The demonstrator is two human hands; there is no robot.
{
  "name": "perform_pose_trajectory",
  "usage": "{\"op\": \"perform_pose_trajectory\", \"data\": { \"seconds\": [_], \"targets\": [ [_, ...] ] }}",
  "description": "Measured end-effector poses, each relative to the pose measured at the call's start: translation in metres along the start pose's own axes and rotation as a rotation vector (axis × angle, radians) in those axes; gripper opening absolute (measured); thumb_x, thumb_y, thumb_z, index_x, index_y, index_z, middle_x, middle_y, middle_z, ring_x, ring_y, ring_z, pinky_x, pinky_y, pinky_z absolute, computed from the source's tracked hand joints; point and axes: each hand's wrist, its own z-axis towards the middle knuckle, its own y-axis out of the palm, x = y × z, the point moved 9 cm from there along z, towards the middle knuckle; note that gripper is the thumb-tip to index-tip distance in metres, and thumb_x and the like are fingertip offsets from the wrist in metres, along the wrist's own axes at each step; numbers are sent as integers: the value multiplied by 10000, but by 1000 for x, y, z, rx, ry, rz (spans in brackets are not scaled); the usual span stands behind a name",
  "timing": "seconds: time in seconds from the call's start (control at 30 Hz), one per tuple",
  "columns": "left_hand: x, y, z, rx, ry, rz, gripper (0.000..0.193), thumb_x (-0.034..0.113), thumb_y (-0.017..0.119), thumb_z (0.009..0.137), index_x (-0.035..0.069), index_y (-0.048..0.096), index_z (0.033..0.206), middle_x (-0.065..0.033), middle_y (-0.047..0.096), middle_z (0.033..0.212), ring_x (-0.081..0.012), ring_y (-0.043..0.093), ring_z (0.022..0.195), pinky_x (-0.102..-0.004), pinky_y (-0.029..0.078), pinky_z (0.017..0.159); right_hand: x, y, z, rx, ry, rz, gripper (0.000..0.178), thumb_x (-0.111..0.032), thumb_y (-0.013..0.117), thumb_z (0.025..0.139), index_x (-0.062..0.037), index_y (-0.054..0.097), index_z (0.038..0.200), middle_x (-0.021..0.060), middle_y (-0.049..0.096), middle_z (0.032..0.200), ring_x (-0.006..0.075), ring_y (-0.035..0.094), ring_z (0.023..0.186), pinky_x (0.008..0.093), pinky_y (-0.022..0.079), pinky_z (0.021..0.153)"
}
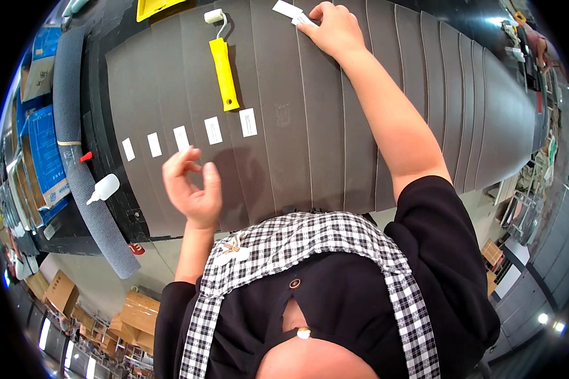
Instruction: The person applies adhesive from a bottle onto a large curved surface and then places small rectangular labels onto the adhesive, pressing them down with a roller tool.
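Overlapping dark grey-brown sheets point(322, 126) lie fanned out in a row across the table. My right hand point(336, 30) reaches to their far side, its thumb and fingers closed on small white paper labels point(304, 19). Another white label point(287, 9) sticks out just beyond the fingertips. Over the near left part of the sheets is my left hand point(194, 191), with bent fingers apart from the thumb and nothing in it. Just past it, several white labels point(214, 130) run in a slanting row, one per sheet. A small roller with a yellow handle point(222, 74) rests on the sheets between my hands.
At the left edge of the table lies a long grey fabric roll point(76, 126), with a white squeeze bottle point(105, 188) and a small red cap point(86, 156) by it. A yellow tray point(158, 6) sits at the far edge. Cardboard boxes point(138, 312) stand behind me.
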Motion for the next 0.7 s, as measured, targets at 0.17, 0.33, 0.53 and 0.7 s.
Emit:
{"op": "perform_pose_trajectory", "data": {
  "seconds": [0.17, 0.33, 0.53, 0.7],
  "targets": [
    [13, 40, -6, -187, -31, -77, 467, -61, 666, 863, -9, 561, 1315, -111, 601, 1173, -154, 581, 982, -274, 484, 813, 6, 2, 5, -65, 64, 13, 267, -386, 726, 923, -133, 757, 1003, 54, 698, 997, 230, 661, 1027, 415, 572, 865],
    [12, 62, -5, -251, -109, -83, 463, -18, 731, 810, 47, 631, 1257, -82, 665, 1067, -162, 619, 874, -276, 487, 688, 0, -13, -11, -37, -119, 261, 202, -293, 699, 938, -91, 706, 938, 52, 712, 862, 228, 684, 868, 370, 541, 759],
    [12, 100, 12, -454, -390, -169, 483, 83, 782, 837, 73, 633, 1296, -41, 625, 1043, -95, 595, 829, -229, 455, 607, -39, -12, -125, -645, -460, 367, 107, -159, 711, 862, -78, 658, 908, 110, 714, 824, 289, 693, 778, 388, 530, 697],
    [-5, 128, -27, -747, -679, -280, 106, 116, 751, 925, 33, 706, 972, 12, 650, 842, -52, 585, 708, -229, 482, 638, -55, 12, -188, -937, -600, 241, 147, -110, 759, 834, -51, 645, 905, 93, 677, 793, 251, 663, 737, 366, 527, 682]
  ]
}}
